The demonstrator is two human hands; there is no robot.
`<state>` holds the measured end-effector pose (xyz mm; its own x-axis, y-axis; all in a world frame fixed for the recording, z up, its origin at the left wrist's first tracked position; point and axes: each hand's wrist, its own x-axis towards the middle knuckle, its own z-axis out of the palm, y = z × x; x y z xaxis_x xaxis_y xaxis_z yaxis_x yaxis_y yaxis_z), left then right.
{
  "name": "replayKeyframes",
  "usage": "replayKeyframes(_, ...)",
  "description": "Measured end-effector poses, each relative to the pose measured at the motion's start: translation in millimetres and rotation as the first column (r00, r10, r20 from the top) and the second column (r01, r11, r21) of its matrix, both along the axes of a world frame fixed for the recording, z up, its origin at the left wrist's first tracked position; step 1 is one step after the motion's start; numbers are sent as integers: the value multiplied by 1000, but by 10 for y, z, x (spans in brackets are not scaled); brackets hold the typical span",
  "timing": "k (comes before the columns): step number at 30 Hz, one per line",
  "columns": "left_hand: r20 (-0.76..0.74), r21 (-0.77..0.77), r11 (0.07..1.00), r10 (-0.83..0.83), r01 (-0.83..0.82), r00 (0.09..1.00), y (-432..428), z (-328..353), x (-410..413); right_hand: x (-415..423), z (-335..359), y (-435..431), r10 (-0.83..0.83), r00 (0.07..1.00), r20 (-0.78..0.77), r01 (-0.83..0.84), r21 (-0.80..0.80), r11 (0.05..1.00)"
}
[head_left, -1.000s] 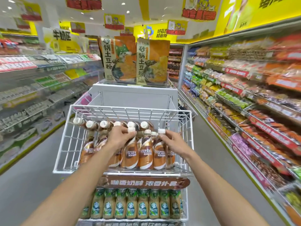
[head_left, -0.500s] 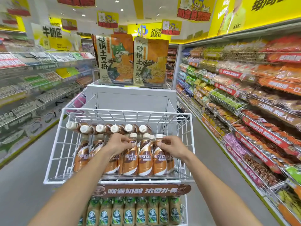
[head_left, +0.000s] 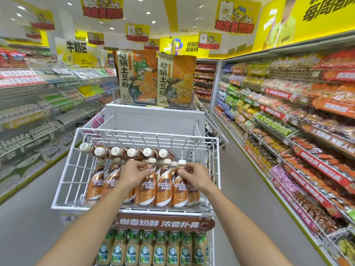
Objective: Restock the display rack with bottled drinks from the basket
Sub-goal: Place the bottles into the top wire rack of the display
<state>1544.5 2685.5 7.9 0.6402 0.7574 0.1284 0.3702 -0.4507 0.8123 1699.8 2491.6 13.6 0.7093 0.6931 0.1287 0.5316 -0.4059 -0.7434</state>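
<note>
Okay, both hands are in the top tier of the white wire rack (head_left: 73, 206). Left hand (head_left: 132, 173): fingers (head_left: 141, 167) curled close together, pinching the neck of the left-held bottle (head_left: 147, 191), a brown Nescafé bottle standing upright, just under its white cap. Right hand (head_left: 195, 177): fingers (head_left: 184, 171) bunched, pinching the neck of the right-held bottle (head_left: 180, 191), same type, upright. Between the two sets of fingertips stands the middle bottle (head_left: 164, 189), upright, touching both held ones. Outboard of the left fingers: more upright Nescafé bottles (head_left: 96, 187), partly hidden by the left wrist. Just beyond the fingertips, away from the person: a row of lying bottles (head_left: 132, 153), caps facing the camera. Behind the right palm are more bottles, count unclear. Below the wrists: brown sign strip (head_left: 163, 223), then green-label bottles (head_left: 146, 250) on the lower tier. Far past the fingers: two noodle bags (head_left: 138, 79) on top of the stand. Stocked shelves (head_left: 288, 116) run well to the right of the right hand.
</note>
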Motion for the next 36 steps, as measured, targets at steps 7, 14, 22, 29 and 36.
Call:
replayKeyframes(7,-502,562,747,-34,356,864,-273,322,-408,-150,202,-236,70,858,508,80,-267,960)
replayKeyframes(14,-688,550,662,14,509,725,-740,389,-737,-510,254,-617,273,799,535,48,-509,859)
replayKeyframes(22,-604,586,592,-137,554,785,-1654,465,-911,-1005,389,-1431,210,846,491,77,-501,862)
replayKeyframes(29,-664,479,551,-282,684,692,-2639,3,-1106,-1551,24,-2691,79,900,429,188,-545,817)
replayKeyframes(36,-720,387,414,-422,824,550,-4138,-299,-732,-1848,-313,-4767,-213,909,357,403,-625,669)
